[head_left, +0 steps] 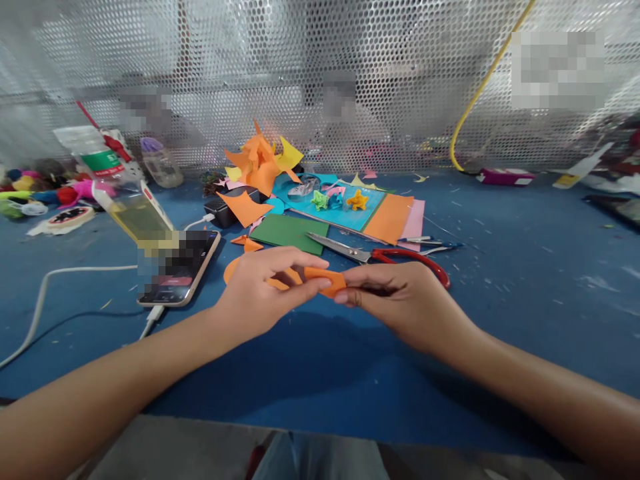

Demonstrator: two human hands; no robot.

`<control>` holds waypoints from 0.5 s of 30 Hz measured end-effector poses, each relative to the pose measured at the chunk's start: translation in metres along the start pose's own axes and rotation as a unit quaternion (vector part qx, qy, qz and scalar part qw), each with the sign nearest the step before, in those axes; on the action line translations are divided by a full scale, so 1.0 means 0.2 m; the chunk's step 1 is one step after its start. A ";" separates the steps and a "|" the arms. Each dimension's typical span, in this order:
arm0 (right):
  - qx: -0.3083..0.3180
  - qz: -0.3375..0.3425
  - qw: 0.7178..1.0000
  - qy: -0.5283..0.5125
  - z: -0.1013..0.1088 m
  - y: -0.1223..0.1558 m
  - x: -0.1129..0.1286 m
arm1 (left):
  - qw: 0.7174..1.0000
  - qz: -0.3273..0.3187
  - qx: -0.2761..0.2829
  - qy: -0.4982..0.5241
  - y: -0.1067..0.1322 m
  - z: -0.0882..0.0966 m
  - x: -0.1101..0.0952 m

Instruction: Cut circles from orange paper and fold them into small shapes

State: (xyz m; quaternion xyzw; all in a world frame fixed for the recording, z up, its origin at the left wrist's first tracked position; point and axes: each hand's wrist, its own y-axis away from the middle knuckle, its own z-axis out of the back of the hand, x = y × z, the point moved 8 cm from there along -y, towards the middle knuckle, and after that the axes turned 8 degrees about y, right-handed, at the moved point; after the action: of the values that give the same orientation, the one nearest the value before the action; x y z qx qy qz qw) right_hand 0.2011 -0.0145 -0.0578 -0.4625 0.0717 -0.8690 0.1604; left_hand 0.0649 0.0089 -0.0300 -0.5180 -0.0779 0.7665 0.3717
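Note:
A small folded piece of orange paper is pinched between both hands above the blue table. My left hand has thumb and fingers closed on its left end. From the other side, my right hand grips the right end between thumb and fingers. Just behind my right hand lie scissors with red handles, partly covered by it. A green paper stack rests beyond my left hand. Orange paper on the table shows from behind my left hand, mostly hidden.
To the left, a phone is plugged into a white cable, beside a tilted-looking bottle. Orange scraps pile at the back. Small folded paper pieces sit on a blue sheet. A perforated metal screen closes off the rear.

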 end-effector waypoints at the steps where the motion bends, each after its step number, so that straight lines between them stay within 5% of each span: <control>1: 0.004 0.004 1.000 -0.004 -0.01 0.00 0.00 | 1.000 0.006 0.002 -0.006 0.00 0.00 0.00; 6: -0.010 0.029 0.999 0.022 -0.01 -0.01 0.01 | 0.997 0.073 0.012 -0.008 -0.01 -0.01 0.04; 15: -0.077 0.076 0.992 0.063 0.06 0.02 0.09 | 0.996 0.078 0.049 0.005 0.00 -0.05 0.06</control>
State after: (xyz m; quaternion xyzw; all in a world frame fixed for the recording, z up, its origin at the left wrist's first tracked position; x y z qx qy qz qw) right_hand 0.2022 -0.0236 -0.0378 -0.4109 0.1830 -0.8737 0.1854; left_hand 0.0716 0.0133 -0.0440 -0.5076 0.0019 0.7934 0.3359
